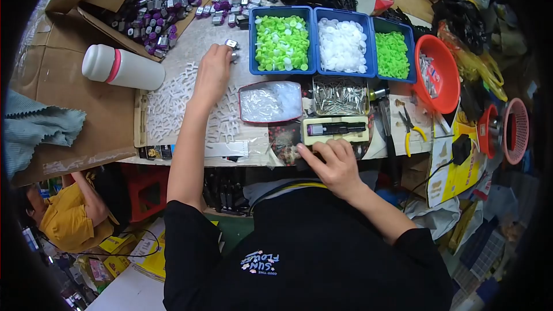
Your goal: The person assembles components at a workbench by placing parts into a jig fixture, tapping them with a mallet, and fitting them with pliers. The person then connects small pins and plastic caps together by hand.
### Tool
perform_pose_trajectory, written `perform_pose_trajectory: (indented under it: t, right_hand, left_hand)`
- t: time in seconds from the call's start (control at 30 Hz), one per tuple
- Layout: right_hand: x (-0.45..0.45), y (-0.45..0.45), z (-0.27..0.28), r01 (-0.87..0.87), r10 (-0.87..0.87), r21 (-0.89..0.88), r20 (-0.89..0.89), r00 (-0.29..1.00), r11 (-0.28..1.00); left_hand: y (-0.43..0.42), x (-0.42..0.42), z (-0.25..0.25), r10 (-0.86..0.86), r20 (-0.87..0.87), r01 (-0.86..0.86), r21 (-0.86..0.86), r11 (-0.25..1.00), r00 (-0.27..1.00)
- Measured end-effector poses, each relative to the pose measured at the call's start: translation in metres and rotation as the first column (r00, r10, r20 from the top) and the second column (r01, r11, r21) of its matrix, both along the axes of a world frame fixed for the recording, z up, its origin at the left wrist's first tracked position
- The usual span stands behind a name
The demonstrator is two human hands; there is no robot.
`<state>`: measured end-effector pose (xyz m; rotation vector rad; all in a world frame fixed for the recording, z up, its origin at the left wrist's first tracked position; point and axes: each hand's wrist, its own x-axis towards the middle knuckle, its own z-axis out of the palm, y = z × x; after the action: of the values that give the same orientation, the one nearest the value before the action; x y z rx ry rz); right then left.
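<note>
Below the middle of the frame, right of centre, the right hand [339, 168] lies back upward at the near edge of a cream holder [322, 120]; its leftmost digit stretches out toward the left, the others bend at or just beside that edge; the fingers are loosely spread, with nothing visible in their grasp; the right forearm [380, 210] slants in from the lower right. Within the holder lies a long black part [337, 129], set lengthwise across the frame; a light touch on the holder's near side, clear of the part, would seem the sound way to steady both. Farther off, left of centre, the left forearm [193, 132] reaches up the frame over scattered white clips [167, 106]; the left hand [214, 72] is back upward, its fingers narrow and drawn together at a small grey block [231, 43]; whether they grip it or merely meet it cannot be told; good handling appears to call for a fingertip pinch across the block's sides, the wrist kept raised so that no clip is dragged along. Beyond, at upper centre, green caps [282, 37] fill a bin; at upper left, grey-and-purple blocks [152, 8] lie heaped.
</note>
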<state>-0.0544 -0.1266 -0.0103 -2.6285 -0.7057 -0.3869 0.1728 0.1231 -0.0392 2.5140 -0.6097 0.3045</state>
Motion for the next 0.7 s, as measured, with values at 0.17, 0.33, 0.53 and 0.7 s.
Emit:
perform_pose_trajectory:
  t: [0.17,0.33,0.53,0.7]
  right_hand:
    - [0.0,0.016,-0.024,0.083,-0.077,-0.102,0.06,0.995,0.991]
    - [-0.001,0.001,-0.017,0.064,-0.062,-0.051,0.048,0.997,0.997]
    - [-0.017,-0.023,-0.01,0.051,-0.059,0.095,0.085,0.995,0.994]
    - [-0.015,-0.021,-0.019,0.034,-0.034,0.113,-0.006,0.999,0.993]
  left_hand:
    - [-0.006,0.007,-0.003,0.157,0.015,-0.155,0.264,0.952,0.988]
    - [-0.004,0.02,0.006,0.169,0.074,-0.184,0.453,0.872,0.983]
    - [-0.007,0.014,0.017,0.155,0.176,-0.195,0.238,0.952,0.972]
    - [0.005,0.01,0.008,0.118,-0.039,-0.119,-0.017,0.993,0.992]
